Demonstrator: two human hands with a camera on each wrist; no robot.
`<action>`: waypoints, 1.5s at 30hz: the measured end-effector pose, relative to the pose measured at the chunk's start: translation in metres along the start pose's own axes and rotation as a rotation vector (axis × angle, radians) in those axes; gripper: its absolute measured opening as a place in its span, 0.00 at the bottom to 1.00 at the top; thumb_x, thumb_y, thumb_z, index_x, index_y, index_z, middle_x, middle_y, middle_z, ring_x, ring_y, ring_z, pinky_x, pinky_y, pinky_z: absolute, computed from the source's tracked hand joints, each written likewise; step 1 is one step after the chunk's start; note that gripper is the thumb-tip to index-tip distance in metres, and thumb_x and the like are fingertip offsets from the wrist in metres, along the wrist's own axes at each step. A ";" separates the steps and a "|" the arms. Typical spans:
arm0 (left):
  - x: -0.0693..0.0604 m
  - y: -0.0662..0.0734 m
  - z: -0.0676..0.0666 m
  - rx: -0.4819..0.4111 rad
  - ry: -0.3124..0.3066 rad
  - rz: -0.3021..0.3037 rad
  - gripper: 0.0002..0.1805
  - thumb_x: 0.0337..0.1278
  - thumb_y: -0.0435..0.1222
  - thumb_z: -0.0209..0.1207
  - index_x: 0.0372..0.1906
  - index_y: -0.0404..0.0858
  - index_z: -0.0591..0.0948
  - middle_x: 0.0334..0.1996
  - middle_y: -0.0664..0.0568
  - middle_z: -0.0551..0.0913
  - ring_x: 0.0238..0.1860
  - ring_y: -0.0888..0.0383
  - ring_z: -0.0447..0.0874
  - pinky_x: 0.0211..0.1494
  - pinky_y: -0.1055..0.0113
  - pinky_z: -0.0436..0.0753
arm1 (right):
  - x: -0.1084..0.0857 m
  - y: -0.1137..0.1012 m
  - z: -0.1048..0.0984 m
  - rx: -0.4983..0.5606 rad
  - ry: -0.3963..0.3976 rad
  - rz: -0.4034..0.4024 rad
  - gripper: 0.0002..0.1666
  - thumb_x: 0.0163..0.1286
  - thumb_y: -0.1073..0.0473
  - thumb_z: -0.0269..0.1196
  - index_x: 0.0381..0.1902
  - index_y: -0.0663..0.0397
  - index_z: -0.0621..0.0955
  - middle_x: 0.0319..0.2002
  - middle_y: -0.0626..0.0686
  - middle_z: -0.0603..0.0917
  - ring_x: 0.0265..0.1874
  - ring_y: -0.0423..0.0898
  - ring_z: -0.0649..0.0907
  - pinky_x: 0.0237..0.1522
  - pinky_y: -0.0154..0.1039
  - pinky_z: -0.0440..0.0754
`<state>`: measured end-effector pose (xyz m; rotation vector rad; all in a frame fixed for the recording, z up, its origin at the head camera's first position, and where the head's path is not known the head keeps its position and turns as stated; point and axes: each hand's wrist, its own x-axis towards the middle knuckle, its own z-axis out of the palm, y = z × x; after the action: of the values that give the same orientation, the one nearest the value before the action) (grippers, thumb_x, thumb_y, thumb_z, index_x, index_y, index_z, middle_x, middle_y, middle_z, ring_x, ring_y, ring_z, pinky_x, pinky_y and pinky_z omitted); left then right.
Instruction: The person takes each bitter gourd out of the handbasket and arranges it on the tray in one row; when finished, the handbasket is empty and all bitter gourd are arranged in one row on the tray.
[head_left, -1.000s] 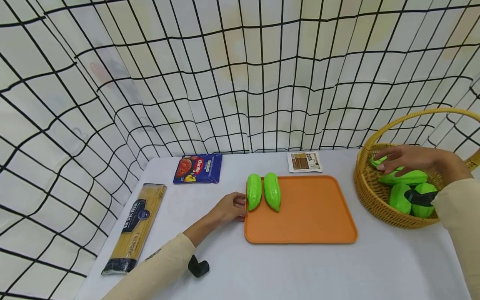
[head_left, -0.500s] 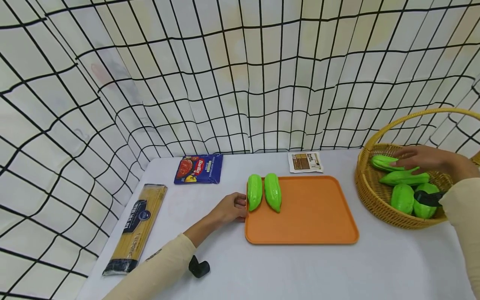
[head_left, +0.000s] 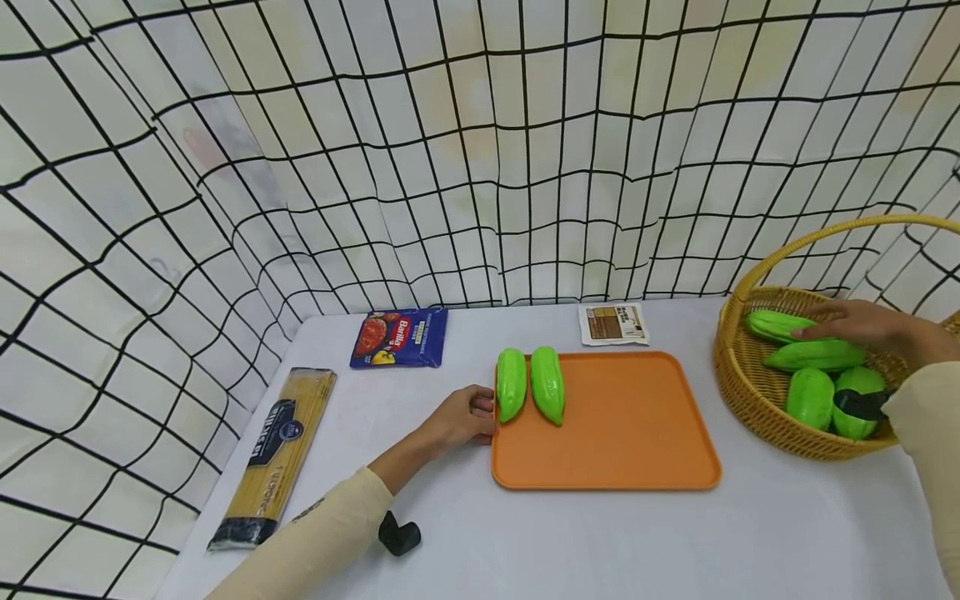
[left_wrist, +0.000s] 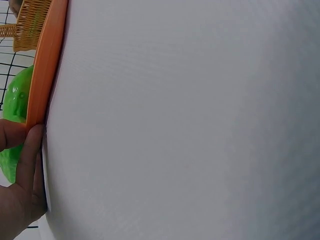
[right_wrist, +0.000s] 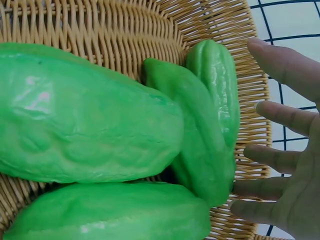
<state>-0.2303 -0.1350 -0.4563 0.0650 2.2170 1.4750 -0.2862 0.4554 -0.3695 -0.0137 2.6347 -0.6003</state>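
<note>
Pick-up stage, apparently: at right of frame, green fruits (head_left: 814, 357) in the basket (head_left: 738, 396) are overhung by the spread right hand (head_left: 862, 324) (closure around one seems required next); at centre, the orange tray (head_left: 618, 429) is pinched by the left hand (head_left: 459, 417).

To your left, a long pack of spaghetti (head_left: 274, 458) lies aslant on the white table (head_left: 600, 542), its label dark blue; near the table's far edge you see a blue Barilla pouch (head_left: 399, 338); well to its right lies a small white-and-brown sachet (head_left: 613, 324); behind them rises a white backdrop (head_left: 547, 158) crossed by black grid lines.
</note>
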 end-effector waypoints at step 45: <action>0.002 0.000 0.000 -0.010 0.003 0.002 0.34 0.52 0.26 0.65 0.67 0.31 0.70 0.51 0.43 0.75 0.46 0.54 0.80 0.46 0.64 0.90 | 0.003 0.000 0.007 -0.094 -0.034 -0.167 0.40 0.71 0.46 0.62 0.64 0.77 0.70 0.62 0.82 0.69 0.60 0.83 0.67 0.49 0.69 0.79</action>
<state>-0.2320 -0.1342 -0.4569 0.0615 2.2129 1.4877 -0.2854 0.4523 -0.3768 -0.2724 2.6435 -0.5244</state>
